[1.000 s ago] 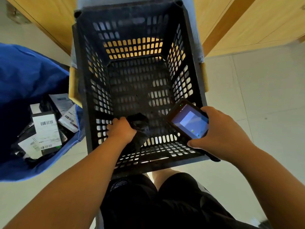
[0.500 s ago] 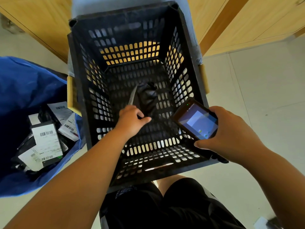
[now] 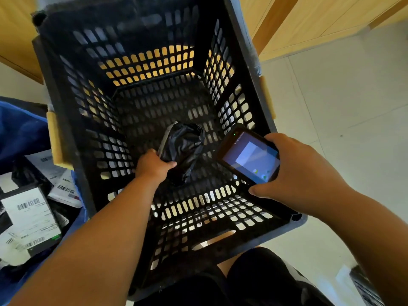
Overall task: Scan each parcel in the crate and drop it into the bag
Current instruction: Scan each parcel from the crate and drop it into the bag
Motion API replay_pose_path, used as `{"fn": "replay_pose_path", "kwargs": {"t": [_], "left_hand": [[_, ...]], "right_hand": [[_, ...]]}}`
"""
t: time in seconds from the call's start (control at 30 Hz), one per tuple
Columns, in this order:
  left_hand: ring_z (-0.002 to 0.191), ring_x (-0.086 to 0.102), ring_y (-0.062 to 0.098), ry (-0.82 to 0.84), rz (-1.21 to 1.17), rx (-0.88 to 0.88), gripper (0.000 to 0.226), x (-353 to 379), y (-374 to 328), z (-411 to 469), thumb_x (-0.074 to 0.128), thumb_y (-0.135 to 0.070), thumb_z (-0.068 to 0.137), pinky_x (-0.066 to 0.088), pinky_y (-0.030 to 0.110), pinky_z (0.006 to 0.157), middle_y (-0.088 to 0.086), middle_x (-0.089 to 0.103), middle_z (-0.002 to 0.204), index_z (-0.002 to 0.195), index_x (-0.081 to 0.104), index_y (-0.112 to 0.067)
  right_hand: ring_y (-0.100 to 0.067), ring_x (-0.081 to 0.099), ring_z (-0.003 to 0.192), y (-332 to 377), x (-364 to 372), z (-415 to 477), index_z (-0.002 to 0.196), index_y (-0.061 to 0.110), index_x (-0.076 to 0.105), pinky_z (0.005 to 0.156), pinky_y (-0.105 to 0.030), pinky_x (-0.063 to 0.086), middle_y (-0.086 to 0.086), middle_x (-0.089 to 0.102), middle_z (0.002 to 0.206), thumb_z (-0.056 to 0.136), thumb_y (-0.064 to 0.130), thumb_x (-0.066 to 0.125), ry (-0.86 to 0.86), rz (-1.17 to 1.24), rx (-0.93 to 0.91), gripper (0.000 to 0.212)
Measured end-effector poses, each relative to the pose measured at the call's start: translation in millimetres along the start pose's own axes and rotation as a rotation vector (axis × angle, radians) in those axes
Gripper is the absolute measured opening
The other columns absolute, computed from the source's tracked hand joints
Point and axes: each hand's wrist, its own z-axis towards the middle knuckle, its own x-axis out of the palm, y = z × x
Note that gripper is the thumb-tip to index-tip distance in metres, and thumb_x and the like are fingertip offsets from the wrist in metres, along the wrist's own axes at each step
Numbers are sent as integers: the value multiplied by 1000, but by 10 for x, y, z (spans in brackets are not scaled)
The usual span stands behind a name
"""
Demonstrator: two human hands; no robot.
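A black slotted crate (image 3: 66, 120) fills the middle of the view. Inside it my left hand (image 3: 152, 165) grips a crumpled black plastic parcel (image 3: 184, 146), held up above the crate floor. No label shows on the parcel's visible side. My right hand (image 3: 302, 171) holds a handheld scanner (image 3: 248, 156) over the crate's right front corner, its lit screen facing me. The blue bag (image 3: 19, 127) stands open at the left, with several labelled parcels (image 3: 28, 213) lying in it.
Wooden cabinet fronts (image 3: 309, 23) run behind the crate. Pale floor tiles (image 3: 342, 107) spread to the right. My knees in dark shorts (image 3: 254, 279) sit just below the crate's near wall.
My left hand has lifted the black parcel from the crate's near wall toward the middle and turned it upright. The scanner has stayed at the right front corner.
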Motion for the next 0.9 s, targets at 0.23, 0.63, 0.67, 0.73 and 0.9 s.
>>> {"fn": "replay_pose_path", "kwargs": {"t": [0.23,0.63,0.67,0.73,0.9], "left_hand": [[89,59,37,-319,213,436,12,-116,-170,-160,68,-16,85,41,35,64,16,59,96,87,66,-5],[111,51,35,-167,219,434,51,102,-89,-98,54,-38,92,47,42,81,15,49,126,134,36,-14],[111,53,34,-186,182,388,60,77,-129,-46,56,-36,92,48,41,79,16,45,131,141,28,-17],[118,46,34,-162,248,288,77,-2,-226,79,63,-38,88,48,41,83,16,31,139,148,16,-27],[129,20,39,-28,583,265,90,-125,-380,317,73,-53,73,24,48,109,9,14,144,146,24,-31]], "right_hand": [[-14,49,89,21,13,58,135,26,33,70,-31,49,7,51,110,56,48,83,31,13,8,96],[-12,46,91,-88,39,55,136,26,31,70,-28,45,4,52,119,58,49,82,67,11,38,96],[-12,47,91,-96,41,60,136,26,31,70,-28,46,4,52,118,58,49,82,69,13,42,96],[-13,48,93,-108,47,75,136,26,31,72,-31,49,4,52,117,57,49,82,69,16,47,96],[-12,47,90,-120,59,90,134,28,31,67,-26,46,7,51,113,57,49,82,59,14,40,95]]}}
